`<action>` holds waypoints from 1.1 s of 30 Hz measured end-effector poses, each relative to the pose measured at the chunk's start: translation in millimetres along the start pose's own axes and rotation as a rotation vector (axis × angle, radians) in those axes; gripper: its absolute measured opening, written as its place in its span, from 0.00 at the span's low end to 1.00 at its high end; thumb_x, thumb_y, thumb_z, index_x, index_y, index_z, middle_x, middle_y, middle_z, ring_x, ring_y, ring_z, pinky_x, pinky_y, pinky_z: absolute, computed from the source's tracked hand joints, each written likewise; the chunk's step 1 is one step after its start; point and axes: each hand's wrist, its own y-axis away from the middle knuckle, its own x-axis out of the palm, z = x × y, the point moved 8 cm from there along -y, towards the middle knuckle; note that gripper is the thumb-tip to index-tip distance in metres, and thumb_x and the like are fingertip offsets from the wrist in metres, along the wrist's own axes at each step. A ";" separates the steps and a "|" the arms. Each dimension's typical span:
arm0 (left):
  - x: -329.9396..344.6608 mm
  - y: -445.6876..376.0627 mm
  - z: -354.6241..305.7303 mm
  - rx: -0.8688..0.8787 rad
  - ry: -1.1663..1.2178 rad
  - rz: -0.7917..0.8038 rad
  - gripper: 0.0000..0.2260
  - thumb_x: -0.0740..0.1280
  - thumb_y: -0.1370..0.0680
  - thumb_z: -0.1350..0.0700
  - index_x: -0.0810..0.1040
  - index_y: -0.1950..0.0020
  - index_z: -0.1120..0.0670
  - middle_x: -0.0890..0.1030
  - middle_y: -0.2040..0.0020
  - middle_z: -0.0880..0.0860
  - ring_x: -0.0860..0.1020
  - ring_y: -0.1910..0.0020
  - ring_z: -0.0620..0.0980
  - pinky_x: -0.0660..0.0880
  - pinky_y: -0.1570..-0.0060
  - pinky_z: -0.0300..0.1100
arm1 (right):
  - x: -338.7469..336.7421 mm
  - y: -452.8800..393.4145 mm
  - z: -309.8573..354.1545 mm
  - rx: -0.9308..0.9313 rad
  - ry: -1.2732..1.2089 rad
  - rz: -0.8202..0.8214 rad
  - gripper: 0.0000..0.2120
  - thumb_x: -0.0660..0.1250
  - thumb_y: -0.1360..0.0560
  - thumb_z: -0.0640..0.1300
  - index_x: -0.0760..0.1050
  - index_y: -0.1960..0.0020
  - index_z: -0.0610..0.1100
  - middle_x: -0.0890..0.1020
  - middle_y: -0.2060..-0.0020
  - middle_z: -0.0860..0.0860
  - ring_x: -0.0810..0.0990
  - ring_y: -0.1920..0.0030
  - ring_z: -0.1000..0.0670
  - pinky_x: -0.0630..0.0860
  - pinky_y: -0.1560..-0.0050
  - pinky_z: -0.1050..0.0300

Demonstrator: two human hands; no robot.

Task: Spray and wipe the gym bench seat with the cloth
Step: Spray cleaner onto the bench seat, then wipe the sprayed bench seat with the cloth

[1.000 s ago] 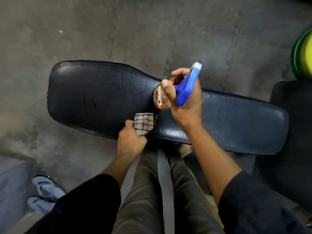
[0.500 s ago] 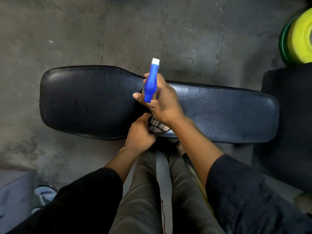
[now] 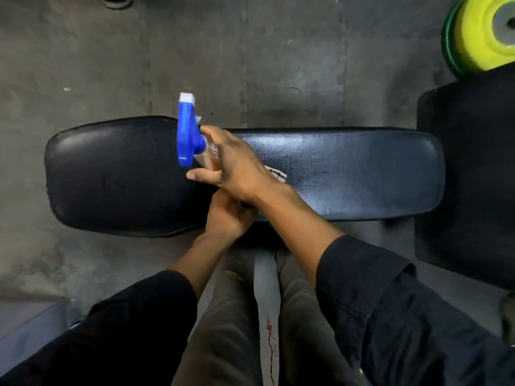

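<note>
A long black padded gym bench seat (image 3: 348, 174) lies across the view on the grey floor. My right hand (image 3: 237, 165) holds a spray bottle (image 3: 188, 132) with a blue trigger head and white nozzle above the middle of the seat. Its nozzle points away from me. My left hand (image 3: 225, 215) sits under my right wrist at the seat's near edge. A small strip of the checked cloth (image 3: 277, 174) shows just right of my right hand; the rest is hidden, so I cannot see what the left hand holds.
A yellow and green weight plate (image 3: 479, 34) stands at the top right. Another black pad (image 3: 468, 174) lies off the right end of the seat. My legs are below the seat, with grey rubber floor tiles around it.
My right hand has swung the bottle leftward across the seat, from its narrow middle toward the wide left half. My left hand moved right with the cloth and now lies under my right wrist.
</note>
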 end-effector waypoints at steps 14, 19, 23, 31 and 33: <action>137.0 -41.6 -48.9 0.134 0.204 0.376 0.38 0.70 0.28 0.66 0.68 0.20 0.46 0.78 0.27 0.40 0.78 0.30 0.37 0.72 0.29 0.37 | -68.8 108.0 -194.5 0.473 -0.043 -0.602 0.27 0.65 0.15 0.48 0.67 0.16 0.48 0.64 0.15 0.43 0.62 0.15 0.41 0.57 0.16 0.51; 215.1 -56.5 -86.6 0.386 -0.112 0.566 0.42 0.64 0.29 0.66 0.67 0.17 0.41 0.80 0.25 0.49 0.77 0.26 0.49 0.74 0.25 0.53 | -134.8 153.4 -279.9 0.581 0.237 -0.790 0.25 0.63 0.14 0.40 0.68 0.18 0.41 0.64 0.15 0.41 0.60 0.15 0.36 0.55 0.14 0.38; 196.6 -82.3 -111.4 0.585 -0.496 0.027 0.30 0.62 0.32 0.60 0.80 0.30 0.52 0.81 0.32 0.52 0.77 0.34 0.59 0.72 0.35 0.54 | -115.1 149.0 -311.1 0.598 0.522 -0.500 0.31 0.57 0.13 0.49 0.57 0.13 0.39 0.52 0.13 0.39 0.49 0.13 0.34 0.51 0.14 0.33; 245.5 -115.5 -141.4 0.898 -0.905 0.141 0.25 0.65 0.17 0.53 0.73 0.19 0.53 0.68 0.15 0.55 0.68 0.17 0.60 0.65 0.19 0.60 | -123.6 173.0 -358.6 0.606 0.609 -0.577 0.33 0.56 0.13 0.51 0.52 0.12 0.41 0.50 0.12 0.42 0.50 0.12 0.39 0.54 0.14 0.35; 280.3 -113.0 -138.1 0.924 -1.045 0.185 0.27 0.59 0.14 0.45 0.64 0.14 0.48 0.60 0.12 0.51 0.59 0.13 0.58 0.58 0.16 0.60 | -164.1 186.6 -392.5 0.730 0.562 -0.661 0.32 0.54 0.12 0.51 0.50 0.12 0.42 0.49 0.12 0.43 0.49 0.12 0.40 0.52 0.14 0.35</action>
